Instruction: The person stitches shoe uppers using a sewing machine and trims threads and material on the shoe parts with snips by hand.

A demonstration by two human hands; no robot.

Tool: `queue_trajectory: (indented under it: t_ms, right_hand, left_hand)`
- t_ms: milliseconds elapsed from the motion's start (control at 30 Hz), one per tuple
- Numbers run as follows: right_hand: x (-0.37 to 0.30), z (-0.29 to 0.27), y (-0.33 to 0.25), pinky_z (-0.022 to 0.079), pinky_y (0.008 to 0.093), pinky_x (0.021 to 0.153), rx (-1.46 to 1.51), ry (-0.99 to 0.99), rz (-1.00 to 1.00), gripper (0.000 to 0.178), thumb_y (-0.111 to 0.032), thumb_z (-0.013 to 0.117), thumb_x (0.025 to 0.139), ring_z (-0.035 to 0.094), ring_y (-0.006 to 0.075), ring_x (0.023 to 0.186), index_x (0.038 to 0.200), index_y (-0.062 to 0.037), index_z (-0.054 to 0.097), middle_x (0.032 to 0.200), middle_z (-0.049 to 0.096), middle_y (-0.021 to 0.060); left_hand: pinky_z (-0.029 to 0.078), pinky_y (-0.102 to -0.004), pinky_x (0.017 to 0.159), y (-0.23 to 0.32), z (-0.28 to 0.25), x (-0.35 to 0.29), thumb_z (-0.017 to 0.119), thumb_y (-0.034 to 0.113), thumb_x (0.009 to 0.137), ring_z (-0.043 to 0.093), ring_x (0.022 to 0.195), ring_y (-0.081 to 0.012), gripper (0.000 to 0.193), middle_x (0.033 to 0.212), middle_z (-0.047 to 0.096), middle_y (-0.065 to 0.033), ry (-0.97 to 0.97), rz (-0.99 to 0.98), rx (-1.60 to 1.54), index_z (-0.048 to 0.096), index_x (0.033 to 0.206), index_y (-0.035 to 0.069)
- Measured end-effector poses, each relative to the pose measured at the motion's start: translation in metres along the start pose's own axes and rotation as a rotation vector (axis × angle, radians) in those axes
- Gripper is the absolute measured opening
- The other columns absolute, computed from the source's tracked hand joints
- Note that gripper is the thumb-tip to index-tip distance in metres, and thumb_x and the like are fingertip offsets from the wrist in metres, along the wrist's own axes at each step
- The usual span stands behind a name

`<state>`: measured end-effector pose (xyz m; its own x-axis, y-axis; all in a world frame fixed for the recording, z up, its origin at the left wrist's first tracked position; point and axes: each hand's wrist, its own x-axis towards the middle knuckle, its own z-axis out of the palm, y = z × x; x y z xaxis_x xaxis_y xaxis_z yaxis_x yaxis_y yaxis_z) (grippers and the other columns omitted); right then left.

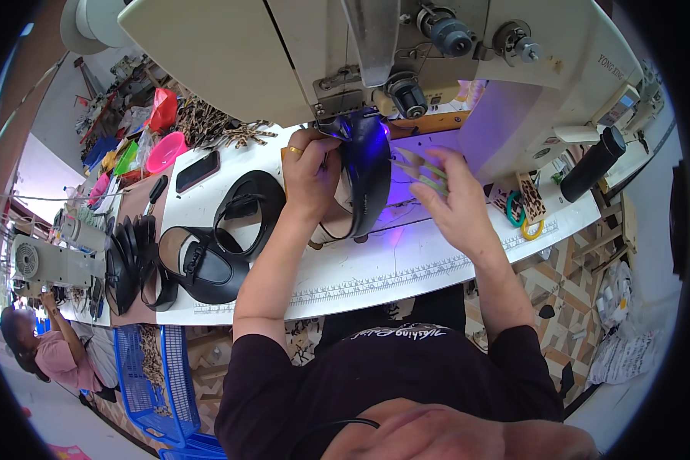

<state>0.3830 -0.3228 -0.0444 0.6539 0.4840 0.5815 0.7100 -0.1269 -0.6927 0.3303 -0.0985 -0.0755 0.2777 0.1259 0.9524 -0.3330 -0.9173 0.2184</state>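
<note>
A black leather shoe upper (369,172) stands on edge under the head of the sewing machine (230,54), lit by a violet lamp. My left hand (310,170), a ring on one finger, is closed on its left side, close to the needle area. To the right of the upper, my right hand (458,203) holds small thread snips (429,175), their thin blades pointing toward the upper but apart from it. The exact needle point is hidden by the leather and my left fingers.
Black shoe uppers (203,264) lie left on the white table (376,280), with a phone (198,170) beyond. At right are a black cylinder (593,164) and green and yellow rings (532,228). A blue basket (178,376) stands below; a person (61,345) sits far left.
</note>
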Motion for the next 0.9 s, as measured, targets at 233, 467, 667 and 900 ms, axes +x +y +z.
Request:
queue_trajectory:
  t_ms: [233,467,667,900]
  right_hand:
    - [-0.024,0.047,-0.026,0.05,0.0356,0.065,-0.09,-0.222,-0.071,0.028,-0.012,0.063,0.082,0.063,0.0278,0.075,0.107,-0.0022,0.053,0.092,0.062,0.0143]
    - [-0.059,0.12,-0.057,0.049,0.0349,0.06,-0.075,-0.173,-0.136,0.023,-0.011,0.064,0.081,0.063,0.0285,0.07,0.101,-0.0026,0.055,0.087,0.062,0.0142]
    - [-0.07,0.14,-0.077,0.047,0.0299,0.059,-0.029,-0.204,-0.198,0.021,-0.008,0.064,0.081,0.063,0.0231,0.069,0.098,-0.0014,0.055,0.084,0.063,0.0119]
    - [-0.074,0.132,-0.088,0.043,0.0232,0.061,0.266,-0.186,-0.071,0.022,-0.007,0.065,0.082,0.054,0.0087,0.072,0.1,0.0,0.055,0.079,0.059,0.0042]
  left_hand:
    - [0.047,-0.0308,0.062,0.038,-0.069,-0.033,0.063,-0.012,0.06,0.059,0.074,-0.0253,0.024,0.083,0.06,-0.0116,-0.027,-0.026,0.185,0.062,0.079,0.002]
    - [0.046,-0.0308,0.064,0.043,-0.122,-0.083,0.065,-0.013,0.058,0.057,0.074,-0.0244,0.026,0.084,0.06,-0.0107,0.058,-0.028,0.223,0.063,0.078,0.003]
    - [0.047,-0.0317,0.063,0.046,-0.16,-0.097,0.066,-0.012,0.058,0.057,0.074,-0.0255,0.027,0.084,0.059,-0.0105,0.105,0.019,0.208,0.062,0.079,0.003]
    - [0.048,-0.0256,0.071,0.047,-0.195,-0.109,0.061,-0.007,0.074,0.056,0.082,-0.0141,0.026,0.09,0.059,-0.0076,0.272,-0.851,-0.575,0.058,0.1,-0.004]
